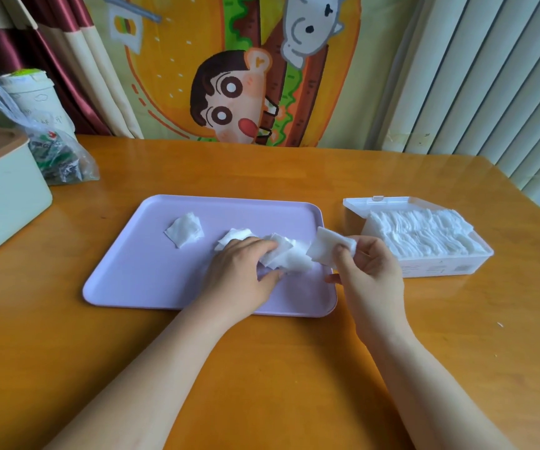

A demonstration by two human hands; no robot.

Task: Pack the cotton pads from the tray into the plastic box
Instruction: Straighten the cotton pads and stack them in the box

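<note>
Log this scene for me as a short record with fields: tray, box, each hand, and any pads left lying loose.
tray: lilac tray on the wooden table, pads still on it
box: plastic box right of the tray, lid open, holds stacked pads
left hand: over the tray, grips the pad cluster
right hand: pinches the held pad above the tray's right edge
loose pad: lies alone, far left on the tray

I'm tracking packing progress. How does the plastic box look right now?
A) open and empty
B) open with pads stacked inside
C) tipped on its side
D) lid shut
B: the plastic box stands upright with its lid back, and white cotton pads fill it in rows.
</note>
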